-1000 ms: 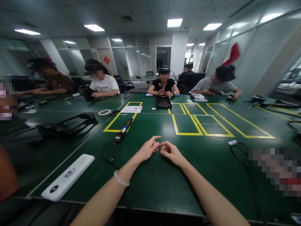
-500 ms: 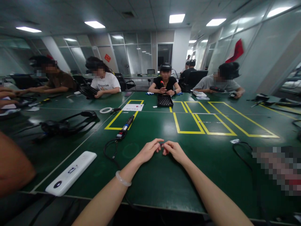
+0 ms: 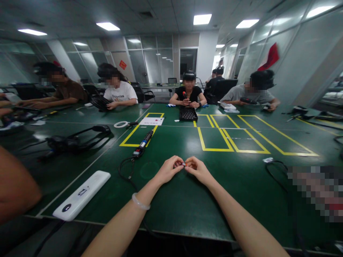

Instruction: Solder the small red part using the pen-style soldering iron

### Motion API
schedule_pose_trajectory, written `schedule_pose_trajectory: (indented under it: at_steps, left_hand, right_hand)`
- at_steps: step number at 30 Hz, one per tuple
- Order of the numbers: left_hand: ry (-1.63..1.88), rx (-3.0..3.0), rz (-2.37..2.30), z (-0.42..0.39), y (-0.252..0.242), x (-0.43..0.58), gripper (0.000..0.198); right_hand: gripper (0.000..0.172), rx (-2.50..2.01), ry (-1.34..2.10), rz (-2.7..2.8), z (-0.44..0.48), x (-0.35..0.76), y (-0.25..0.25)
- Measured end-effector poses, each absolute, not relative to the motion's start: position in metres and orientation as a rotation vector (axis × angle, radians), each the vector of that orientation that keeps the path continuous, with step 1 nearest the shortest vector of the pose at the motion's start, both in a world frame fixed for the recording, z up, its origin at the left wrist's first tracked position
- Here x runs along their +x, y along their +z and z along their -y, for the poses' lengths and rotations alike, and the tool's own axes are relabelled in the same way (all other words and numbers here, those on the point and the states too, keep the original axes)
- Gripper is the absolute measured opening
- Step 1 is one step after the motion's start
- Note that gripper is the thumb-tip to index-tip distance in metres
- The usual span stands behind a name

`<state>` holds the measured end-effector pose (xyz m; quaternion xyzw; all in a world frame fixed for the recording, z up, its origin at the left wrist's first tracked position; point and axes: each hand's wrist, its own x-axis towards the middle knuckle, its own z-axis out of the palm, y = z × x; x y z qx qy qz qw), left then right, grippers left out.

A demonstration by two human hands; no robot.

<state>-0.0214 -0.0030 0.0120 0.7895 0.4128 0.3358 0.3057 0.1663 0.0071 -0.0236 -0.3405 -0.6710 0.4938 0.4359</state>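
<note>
My left hand (image 3: 168, 169) and my right hand (image 3: 197, 170) meet over the green table (image 3: 187, 200), fingertips pinched together. Between them sits a tiny part (image 3: 183, 164), too small to name. Both hands are closed on it. A pale bangle (image 3: 140, 202) circles my left wrist. A corded electric screwdriver (image 3: 143, 143) lies just ahead of my left hand, its black cable (image 3: 125, 171) looping toward me.
A white flat device (image 3: 80, 195) lies at the near left. A black headset (image 3: 72, 141) rests further left. Yellow tape rectangles (image 3: 227, 137) mark the table's middle. A black tray (image 3: 188, 114) and a white paper (image 3: 151, 121) lie beyond. Several people sit around the far edge.
My fingertips have closed from slightly apart to pinching together on the tiny part. The view has shifted a little upward.
</note>
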Motion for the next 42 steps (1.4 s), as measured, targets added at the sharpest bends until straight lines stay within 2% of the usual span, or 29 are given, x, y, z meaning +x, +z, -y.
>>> schedule_pose_trajectory:
  at_steps: [7, 11, 14, 16, 18, 21, 32, 42]
  left_hand:
    - [0.821, 2.195, -1.228, -0.008, 0.021, -0.041, 0.031]
    - [0.864, 2.246, -1.929, -0.029, 0.028, -0.094, 0.038]
    - [0.749, 2.051, -2.473, -0.040, 0.024, -0.137, 0.056]
    - [0.569, 1.937, -2.608, -0.045, 0.018, -0.156, 0.069]
    - [0.382, 1.896, -2.617, -0.048, 0.013, -0.166, 0.073]
    - [0.254, 1.886, -2.609, -0.051, 0.010, -0.169, 0.068]
    - [0.211, 1.864, -2.451, -0.052, 0.017, -0.171, 0.064]
    - [0.218, 2.174, -2.343, -0.014, 0.015, -0.100, 0.050]
  right_hand:
    - [0.025, -0.904, 1.153, 1.726, -0.007, 0.169, -0.022]
    - [0.024, -0.931, 1.109, 1.726, -0.007, 0.170, -0.023]
    - [0.024, -0.943, 1.109, 1.745, -0.006, 0.169, -0.022]
    - [0.024, -0.954, 1.115, 1.761, -0.004, 0.168, -0.020]
    - [0.024, -0.957, 1.124, 1.768, -0.004, 0.168, -0.020]
    - [0.024, -0.953, 1.127, 1.769, -0.004, 0.168, -0.020]
    - [0.021, -0.985, 1.102, 1.786, -0.004, 0.167, -0.021]
    - [0.018, -0.973, 1.062, 1.798, -0.004, 0.166, -0.022]
